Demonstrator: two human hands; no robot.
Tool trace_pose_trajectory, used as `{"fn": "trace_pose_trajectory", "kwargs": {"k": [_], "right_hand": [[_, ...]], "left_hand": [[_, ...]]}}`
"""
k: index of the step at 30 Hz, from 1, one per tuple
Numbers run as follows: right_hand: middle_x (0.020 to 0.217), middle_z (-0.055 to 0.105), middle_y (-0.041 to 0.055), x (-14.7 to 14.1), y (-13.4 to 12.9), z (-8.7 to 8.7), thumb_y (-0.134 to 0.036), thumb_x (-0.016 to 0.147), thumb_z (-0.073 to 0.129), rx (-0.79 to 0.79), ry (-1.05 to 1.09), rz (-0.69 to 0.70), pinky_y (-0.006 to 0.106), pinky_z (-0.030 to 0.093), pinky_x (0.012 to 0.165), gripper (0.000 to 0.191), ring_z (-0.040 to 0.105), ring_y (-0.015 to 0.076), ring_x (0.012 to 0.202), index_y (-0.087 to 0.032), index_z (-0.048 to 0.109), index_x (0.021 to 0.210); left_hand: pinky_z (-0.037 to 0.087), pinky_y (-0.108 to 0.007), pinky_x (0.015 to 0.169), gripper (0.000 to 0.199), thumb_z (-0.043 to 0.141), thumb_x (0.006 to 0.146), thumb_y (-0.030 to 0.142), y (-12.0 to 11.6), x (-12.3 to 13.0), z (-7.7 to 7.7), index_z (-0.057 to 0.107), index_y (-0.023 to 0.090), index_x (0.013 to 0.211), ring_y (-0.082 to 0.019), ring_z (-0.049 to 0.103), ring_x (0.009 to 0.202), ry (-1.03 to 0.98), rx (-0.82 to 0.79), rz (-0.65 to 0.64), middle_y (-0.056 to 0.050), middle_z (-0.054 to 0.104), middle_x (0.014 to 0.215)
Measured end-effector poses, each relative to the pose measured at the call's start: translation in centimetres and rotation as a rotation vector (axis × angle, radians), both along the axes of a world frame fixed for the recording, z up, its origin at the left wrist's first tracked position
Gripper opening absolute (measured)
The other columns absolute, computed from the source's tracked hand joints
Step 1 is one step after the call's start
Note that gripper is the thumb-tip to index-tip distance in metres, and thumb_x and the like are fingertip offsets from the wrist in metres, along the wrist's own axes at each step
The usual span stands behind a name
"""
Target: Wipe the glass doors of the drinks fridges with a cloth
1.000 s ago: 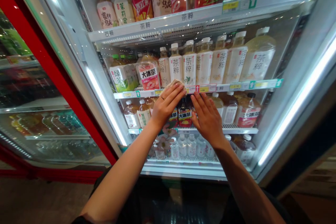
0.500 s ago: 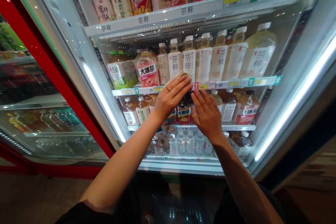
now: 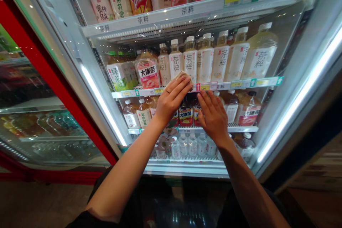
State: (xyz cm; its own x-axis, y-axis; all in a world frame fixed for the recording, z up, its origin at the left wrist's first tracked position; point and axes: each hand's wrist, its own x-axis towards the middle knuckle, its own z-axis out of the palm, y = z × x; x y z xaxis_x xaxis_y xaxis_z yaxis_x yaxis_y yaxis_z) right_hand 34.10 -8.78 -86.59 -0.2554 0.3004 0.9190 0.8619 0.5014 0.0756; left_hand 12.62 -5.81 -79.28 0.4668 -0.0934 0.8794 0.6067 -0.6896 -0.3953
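My left hand (image 3: pixel 173 96) lies with fingers together and stretched out on a pale cloth (image 3: pixel 177 76), pressing it in front of the middle shelf's edge. Only the cloth's upper rim shows past the fingers. To the right of it, my right hand (image 3: pixel 211 114) is held flat, fingers extended and empty, its fingertips just below a price tag (image 3: pixel 205 87). The two hands are a little apart. Faint reflections suggest a glass door (image 3: pixel 165 139) between the hands and the bottles, and the right palm seems to rest on it.
Behind the hands, shelves hold tea bottles (image 3: pixel 190 60), with small clear bottles (image 3: pixel 192 145) at the bottom. The upper shelf edge (image 3: pixel 165 13) carries printed labels. A bright light strip (image 3: pixel 103 105) runs down the left side. Left of a red frame (image 3: pixel 57 78) stands another drinks cooler.
The gap between my hands has widened slightly, with the right hand a little farther right. My left hand stays on the cloth. The whole view has shifted a little.
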Motion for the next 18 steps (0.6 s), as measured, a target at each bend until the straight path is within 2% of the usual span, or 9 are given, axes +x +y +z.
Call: {"fn": "trace_pose_trajectory", "kwargs": {"k": [3, 6, 13, 18], "right_hand": [[0.179, 0.037, 0.0031, 0.1, 0.0, 0.0, -0.016, 0.107, 0.049, 0.006, 0.000, -0.009, 0.060, 0.035, 0.134, 0.087, 0.041, 0.0297, 0.163, -0.035, -0.001, 0.175], [0.179, 0.038, 0.0031, 0.1, -0.1, 0.0, -0.016, 0.107, 0.050, 0.037, -0.004, -0.015, 0.058, 0.037, 0.134, 0.088, 0.041, 0.0283, 0.164, -0.035, -0.001, 0.176], [0.177, 0.040, 0.0032, 0.3, -0.4, -0.1, -0.015, 0.106, 0.051, 0.063, 0.010, -0.022, 0.056, 0.038, 0.134, 0.088, 0.041, 0.0282, 0.163, -0.035, 0.003, 0.176], [0.178, 0.039, 0.0012, 0.5, -0.2, -0.4, -0.015, 0.106, 0.049, 0.033, 0.020, -0.026, 0.057, 0.037, 0.135, 0.088, 0.042, 0.0278, 0.163, -0.037, 0.000, 0.175]], "left_hand": [[0.047, -0.052, 0.132, 0.062, 0.045, 0.114, 0.013, -0.3, 0.4, -0.7, 0.033, 0.030, 0.173, -0.022, 0.049, 0.159, -0.074, -0.026, -0.023, -0.007, 0.061, 0.164], [0.049, -0.051, 0.131, 0.060, 0.047, 0.114, 0.013, -0.6, 1.0, -1.2, 0.037, 0.027, 0.171, -0.022, 0.051, 0.158, -0.066, -0.029, -0.048, -0.009, 0.066, 0.159], [0.050, -0.049, 0.130, 0.061, 0.044, 0.114, 0.012, -0.3, 1.3, 0.2, 0.036, 0.029, 0.172, -0.022, 0.053, 0.157, -0.043, -0.007, -0.036, -0.007, 0.066, 0.158], [0.053, -0.051, 0.128, 0.059, 0.049, 0.113, 0.012, -0.6, 1.4, -0.9, 0.041, 0.028, 0.169, -0.022, 0.055, 0.155, -0.092, -0.005, -0.061, -0.009, 0.069, 0.155]]}}
